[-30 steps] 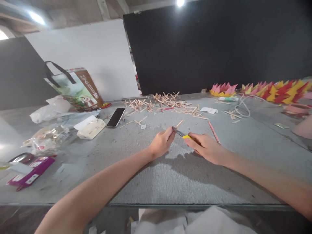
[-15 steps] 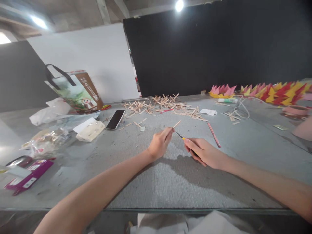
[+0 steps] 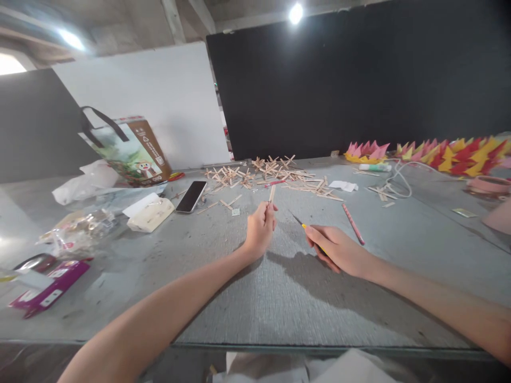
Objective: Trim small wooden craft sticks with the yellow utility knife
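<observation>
In the middle of the head view, my left hand [image 3: 260, 229] is closed around a thin wooden craft stick [image 3: 272, 194], whose upper end points up and away. To the right, my right hand [image 3: 333, 246] grips a yellow and black craft knife [image 3: 304, 226]. Its slim blade points up and left, a short gap away from the stick and my left hand. Beyond both hands lies a heap of wooden sticks [image 3: 275, 170], many joined in crosses. A pink patterned pencil [image 3: 353, 224] rests just past my right hand.
A phone [image 3: 191, 196], a tissue pack [image 3: 150, 213] and a shopping bag [image 3: 131, 151] stand at the left, with a purple packet [image 3: 50, 287] nearer. Folded paper pieces [image 3: 455, 155], a glue stick [image 3: 374, 167] and a white cable [image 3: 403, 183] are at the back right.
The blade has come away from the stick, leaving a gap. My left hand has shifted slightly left and turned the stick more upright, its broad face now showing.
</observation>
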{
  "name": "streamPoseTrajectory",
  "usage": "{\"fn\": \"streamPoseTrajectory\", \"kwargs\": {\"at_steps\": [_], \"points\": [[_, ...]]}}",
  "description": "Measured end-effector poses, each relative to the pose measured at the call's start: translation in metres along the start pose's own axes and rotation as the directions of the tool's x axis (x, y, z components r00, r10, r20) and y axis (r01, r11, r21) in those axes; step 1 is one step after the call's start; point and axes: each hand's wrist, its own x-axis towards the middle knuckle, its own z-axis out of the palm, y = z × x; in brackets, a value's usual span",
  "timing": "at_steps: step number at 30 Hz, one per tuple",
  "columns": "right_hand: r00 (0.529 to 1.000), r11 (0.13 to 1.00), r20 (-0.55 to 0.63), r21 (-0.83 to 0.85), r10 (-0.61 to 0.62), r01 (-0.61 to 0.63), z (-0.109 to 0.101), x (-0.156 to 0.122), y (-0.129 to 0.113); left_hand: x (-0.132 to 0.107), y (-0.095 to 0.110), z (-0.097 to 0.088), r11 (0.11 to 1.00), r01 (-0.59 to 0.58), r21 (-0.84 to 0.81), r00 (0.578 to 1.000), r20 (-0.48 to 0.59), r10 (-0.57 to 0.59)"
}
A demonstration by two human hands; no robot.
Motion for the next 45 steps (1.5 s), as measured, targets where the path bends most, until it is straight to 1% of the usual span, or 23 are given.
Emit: {"fn": "streamPoseTrajectory", "kwargs": {"at_steps": [6, 10, 16, 23, 32, 37, 45], "points": [[0.997, 0.991, -0.024, -0.115, -0.076, 0.073, -0.004, -0.005, -0.007, -0.004, 0.005, -0.002, 1.000, -0.020, -0.001, 0.995, 0.093, 0.020], [0.993, 0.984, -0.047, -0.149, -0.107, 0.099, -0.004, -0.005, -0.009, -0.007, 0.006, -0.003, 1.000, -0.001, -0.010, 0.994, 0.111, 0.002], [0.994, 0.986, -0.026, -0.132, -0.110, 0.105, -0.003, -0.006, -0.010, -0.010, 0.000, 0.000, 0.998, 0.011, -0.067, 0.990, 0.138, -0.002], [0.992, 0.985, 0.021, -0.115, -0.123, 0.125, -0.002, -0.005, -0.009, -0.012, -0.004, 0.001, 0.990, -0.044, -0.134, 0.982, 0.177, 0.067], [0.991, 0.984, 0.034, -0.116, -0.133, 0.136, -0.001, -0.005, -0.012, -0.013, -0.003, 0.000, 0.994, -0.040, -0.104, 0.968, 0.242, 0.064], [0.991, 0.983, 0.038, -0.129, -0.127, 0.131, -0.001, -0.006, -0.014, -0.014, -0.004, 0.000, 0.995, -0.040, -0.087, 0.964, 0.260, 0.061], [0.990, 0.980, 0.040, -0.144, -0.132, 0.137, -0.001, -0.005, -0.010, -0.016, 0.002, -0.003, 0.997, -0.025, -0.071, 0.955, 0.295, 0.045]]}}
